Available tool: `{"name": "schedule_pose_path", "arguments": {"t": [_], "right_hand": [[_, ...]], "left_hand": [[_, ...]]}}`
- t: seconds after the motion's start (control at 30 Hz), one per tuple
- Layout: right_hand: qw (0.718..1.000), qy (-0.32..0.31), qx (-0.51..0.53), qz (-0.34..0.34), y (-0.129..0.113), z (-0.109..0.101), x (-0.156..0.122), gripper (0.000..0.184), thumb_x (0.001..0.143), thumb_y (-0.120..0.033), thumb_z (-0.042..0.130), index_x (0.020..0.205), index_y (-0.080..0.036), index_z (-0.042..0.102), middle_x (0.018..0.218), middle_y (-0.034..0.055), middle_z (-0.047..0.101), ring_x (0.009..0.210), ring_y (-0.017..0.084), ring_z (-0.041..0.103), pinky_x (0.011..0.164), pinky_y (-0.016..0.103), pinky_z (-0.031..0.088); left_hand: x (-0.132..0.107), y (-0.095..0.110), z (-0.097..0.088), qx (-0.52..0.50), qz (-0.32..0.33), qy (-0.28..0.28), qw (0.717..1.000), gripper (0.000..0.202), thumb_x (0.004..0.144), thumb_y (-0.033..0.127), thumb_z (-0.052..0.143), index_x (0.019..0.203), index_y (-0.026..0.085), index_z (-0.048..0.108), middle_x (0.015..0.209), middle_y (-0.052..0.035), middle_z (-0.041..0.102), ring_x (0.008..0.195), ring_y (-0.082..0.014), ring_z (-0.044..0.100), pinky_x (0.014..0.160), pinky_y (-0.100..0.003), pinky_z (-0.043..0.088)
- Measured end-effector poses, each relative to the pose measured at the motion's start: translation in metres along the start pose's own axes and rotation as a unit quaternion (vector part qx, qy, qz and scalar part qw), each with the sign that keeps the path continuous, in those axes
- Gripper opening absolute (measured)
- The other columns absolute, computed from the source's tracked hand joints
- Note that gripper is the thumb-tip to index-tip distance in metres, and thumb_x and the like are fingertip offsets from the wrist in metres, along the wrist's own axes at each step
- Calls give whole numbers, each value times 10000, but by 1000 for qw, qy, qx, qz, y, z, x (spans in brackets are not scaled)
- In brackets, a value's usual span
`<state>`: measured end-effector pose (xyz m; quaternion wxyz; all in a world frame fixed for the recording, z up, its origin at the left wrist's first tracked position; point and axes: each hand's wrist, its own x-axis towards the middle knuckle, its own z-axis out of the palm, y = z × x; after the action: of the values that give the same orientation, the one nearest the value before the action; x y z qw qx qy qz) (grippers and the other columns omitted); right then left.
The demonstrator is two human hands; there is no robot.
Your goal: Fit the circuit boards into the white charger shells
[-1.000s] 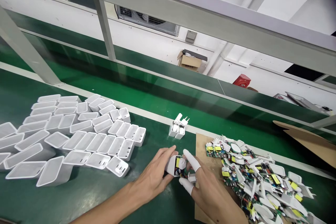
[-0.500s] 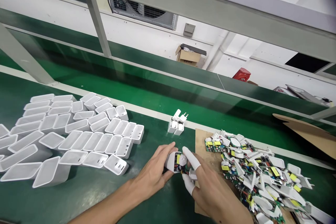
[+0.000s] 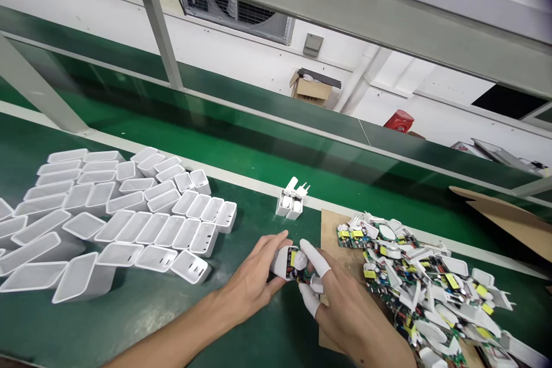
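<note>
My left hand is closed around a white plastic charger housing, its open end turned to the right. At that opening sits a circuit board with a yellow-wrapped part and a round white piece. My right hand, with white finger cots on thumb and forefinger, grips the circuit board and a white plug piece hanging beside it. How deep the board sits in the housing is partly hidden by the fingers.
Rows of open white housings stand on the green table at left. Two filled housings with plug pieces stand ahead. At right, many circuit boards with white parts are heaped on cardboard. A metal frame rises behind.
The view has shifted very slightly. Both hands keep nearly the same hold on the housing and the circuit board, with hardly any movement between them.
</note>
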<state>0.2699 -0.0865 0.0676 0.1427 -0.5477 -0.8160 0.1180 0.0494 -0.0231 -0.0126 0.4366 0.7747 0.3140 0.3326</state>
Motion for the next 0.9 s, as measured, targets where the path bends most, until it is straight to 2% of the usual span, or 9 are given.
{"name": "schedule_pose_path", "arguments": {"t": [0.13, 0.27, 0.37, 0.5, 0.7, 0.77, 0.9], "right_hand": [[1000, 5, 3, -10, 0, 2, 2, 702, 993, -134, 443, 1652, -194, 210, 1412, 195, 626, 1078, 281, 753, 842, 425, 687], [999, 15, -7, -32, 1, 2, 3, 693, 970, -105, 433, 1631, -185, 242, 1455, 214, 604, 1028, 287, 761, 818, 442, 690], [999, 18, -11, -48, 3, 3, 1, 719, 946, -86, 453, 1630, -217, 273, 1475, 191, 597, 1057, 290, 753, 838, 429, 683], [999, -7, -14, -37, 5, 5, 0, 694, 938, -89, 484, 1600, -258, 359, 1518, 157, 568, 1092, 284, 744, 871, 416, 677], [1000, -4, 2, -22, 4, 7, 5, 737, 982, -134, 458, 1664, -206, 189, 1368, 183, 657, 1115, 293, 740, 884, 439, 674], [1000, 5, 5, -23, 4, 7, 7, 722, 978, -139, 482, 1652, -212, 236, 1285, 165, 692, 1126, 300, 733, 897, 454, 669], [999, 23, 35, -25, 5, 2, 14, 543, 1009, -267, 587, 1537, -219, 472, 1226, 151, 713, 1118, 315, 725, 884, 466, 671]], "left_hand": [[-1, 1, 0, -4, 8, 4, 1000, 907, 936, 26, 597, 1644, 391, 164, 1437, -105, 528, 1335, -293, 566, 1118, -498, 530], [0, 0, 0, -4, 7, 3, 1000, 903, 937, 27, 594, 1647, 388, 168, 1448, -106, 519, 1350, -292, 560, 1120, -489, 528], [-1, -1, 0, -7, 8, -1, 1000, 889, 946, 29, 580, 1649, 389, 171, 1457, -109, 502, 1353, -284, 559, 1118, -475, 531], [-1, -3, 1, -6, 15, 0, 1000, 885, 954, 40, 582, 1652, 384, 161, 1461, -113, 499, 1359, -282, 553, 1119, -464, 530], [-1, -2, 3, 33, 12, 13, 999, 903, 949, 65, 637, 1647, 391, 166, 1439, -106, 560, 1308, -305, 571, 1094, -513, 532], [-1, -1, 2, 60, 16, 24, 998, 905, 952, 80, 650, 1643, 403, 162, 1436, -97, 589, 1295, -319, 567, 1084, -538, 525], [-2, 1, -3, 62, 2, 3, 998, 880, 976, 86, 604, 1642, 422, 136, 1465, -75, 605, 1311, -314, 585, 1143, -583, 472]]}}
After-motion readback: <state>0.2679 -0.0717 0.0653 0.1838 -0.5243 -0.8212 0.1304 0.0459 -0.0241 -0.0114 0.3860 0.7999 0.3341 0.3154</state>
